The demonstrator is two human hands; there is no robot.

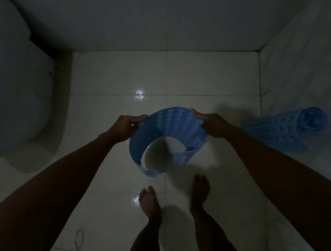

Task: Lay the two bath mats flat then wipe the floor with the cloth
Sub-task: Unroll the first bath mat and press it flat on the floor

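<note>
A dim bathroom with glossy white floor tiles (206,76), seen from the head camera, a white toilet (17,84) at left. A person stands barefoot, arms outstretched, holding a blue bath mat (172,125) above the floor. The left hand (125,128) grips the mat's left top corner, fingers curled round its edge; the right hand (211,124) pinches the right top corner, thumb on top. Between the two hands the mat hangs in a loose curl, its lower end coiled inward in front of the feet (149,202). A second blue mat (286,127) lies rolled up to the right, apparently against the wall, well apart from both hands.
</note>
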